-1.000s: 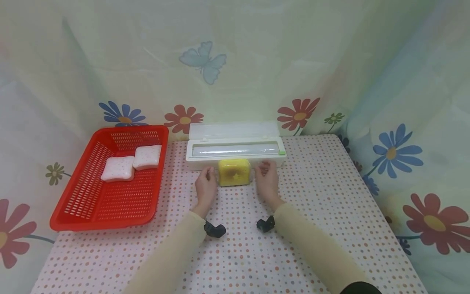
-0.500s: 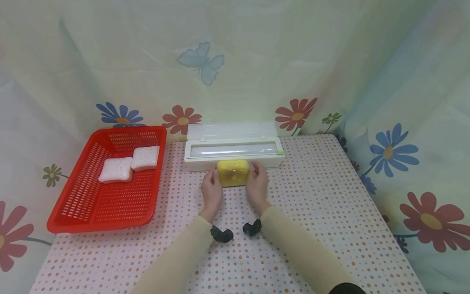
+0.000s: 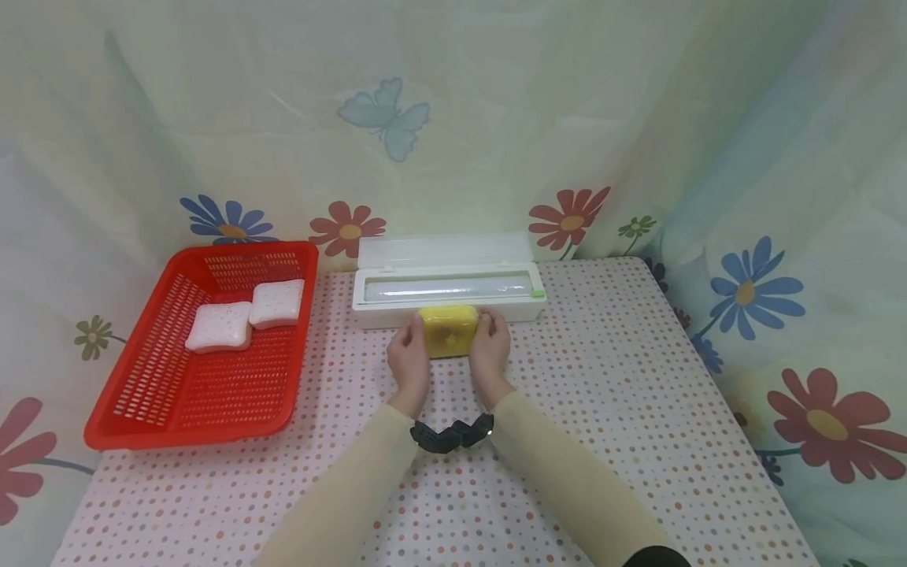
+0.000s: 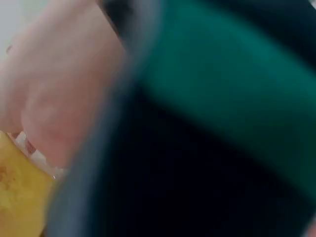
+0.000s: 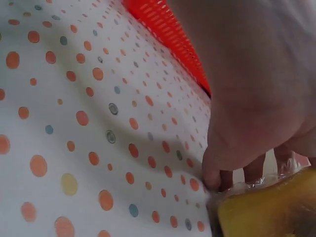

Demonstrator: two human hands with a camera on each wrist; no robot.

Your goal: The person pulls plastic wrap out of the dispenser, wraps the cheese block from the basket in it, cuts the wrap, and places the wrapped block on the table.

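A rounded yellow block (image 3: 448,331) with a brown patch on its face sits upright against the front of a white cling film dispenser (image 3: 368,318). Clear film covers it, crinkled along its side in the right wrist view. My left hand (image 3: 409,358) grips its left side, thumb toward the near face. On the opposite side my right hand (image 3: 490,349) holds it, with curled fingers (image 5: 254,170) pressed at the film's edge. In the left wrist view a dark and green blur hides most of the left hand; a corner of the yellow block (image 4: 22,190) shows.
Left of the dispenser stands a red plastic basket (image 3: 294,378) with two white speckled blocks (image 3: 221,325) inside. The dispenser's lid (image 3: 445,251) is raised, showing the film roll (image 3: 448,288) and a green slider (image 3: 537,294). A floral curtain (image 3: 453,118) closes off the back of the dotted table (image 3: 602,378).
Both hands have moved inward from beside the yellow block onto its two sides, and the wrists have drawn together. The block stays in front of the dispenser.
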